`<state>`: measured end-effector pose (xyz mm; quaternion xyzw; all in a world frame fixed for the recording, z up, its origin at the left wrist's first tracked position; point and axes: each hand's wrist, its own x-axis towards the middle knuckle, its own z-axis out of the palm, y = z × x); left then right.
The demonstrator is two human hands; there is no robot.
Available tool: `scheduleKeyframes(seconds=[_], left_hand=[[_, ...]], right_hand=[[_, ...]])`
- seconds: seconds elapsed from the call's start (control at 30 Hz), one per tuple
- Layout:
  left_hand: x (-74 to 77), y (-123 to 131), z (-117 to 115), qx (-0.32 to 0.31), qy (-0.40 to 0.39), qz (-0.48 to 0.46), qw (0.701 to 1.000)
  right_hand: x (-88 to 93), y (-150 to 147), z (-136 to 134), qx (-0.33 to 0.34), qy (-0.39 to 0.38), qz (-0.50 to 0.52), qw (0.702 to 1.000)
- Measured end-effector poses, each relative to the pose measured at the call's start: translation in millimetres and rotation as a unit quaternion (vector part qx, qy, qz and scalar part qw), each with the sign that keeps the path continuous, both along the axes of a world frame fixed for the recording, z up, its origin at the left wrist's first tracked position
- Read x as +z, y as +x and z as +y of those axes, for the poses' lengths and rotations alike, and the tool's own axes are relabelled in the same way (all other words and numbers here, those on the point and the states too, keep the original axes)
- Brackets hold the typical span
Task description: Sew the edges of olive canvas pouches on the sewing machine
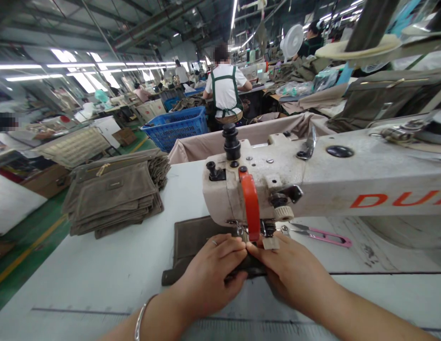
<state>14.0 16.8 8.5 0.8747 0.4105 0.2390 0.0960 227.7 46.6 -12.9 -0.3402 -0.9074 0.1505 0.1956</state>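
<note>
A person's left hand point(206, 274) and right hand point(294, 277) reach forward over a long white sewing table point(99, 279), both closed in a narrow pinch on a dark olive-brown canvas panel point(195, 239). Their fingertips almost meet at the panel's near part, directly in front of the head of a cream-white industrial sewing machine point(348, 177). The panel lies flat on the table, and its far part runs under the machine head, where a curved orange-red guard point(251, 206) hangs just above the fingers. A thin silver bangle point(139, 322) circles the left wrist. Just beyond the right hand, a pair of pink-handled metal thread snips point(321, 238) lies on the table, close to the machine's underside. Well to the left of the hands, a stack of folded olive-brown canvas pieces point(113, 196) sits near the table's left edge, which slopes down toward a green floor point(28, 241) marked with a yellow line. Past the table's far edge stand a blue plastic crate point(175, 127) and a beige fabric-lined bin point(241, 137). Beyond them, a co-worker point(225, 90) in a white shirt and green apron sits facing away.
</note>
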Motion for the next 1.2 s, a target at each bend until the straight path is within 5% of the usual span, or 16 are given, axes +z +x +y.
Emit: scheduleKeyframes(seconds=[0.33,0.6,1.0,1.2], left_hand=[[-9.0,-6,-5,0.022,0.068,0.051,0.996],[-7.4,0,-4,0.007,0.04,-0.03,0.999],[-2.8,-5,26,-0.044,0.042,-0.001,0.998],[-4.7,-20,37,-0.042,0.007,-0.006,0.999]], right_hand=[[14.9,7,7,-0.005,-0.032,0.066,0.997],[14.2,2,0,-0.008,-0.035,0.024,0.999],[16.2,-4,1,-0.018,-0.074,-0.014,0.997],[13.5,0,3,-0.054,-0.027,0.06,0.996]])
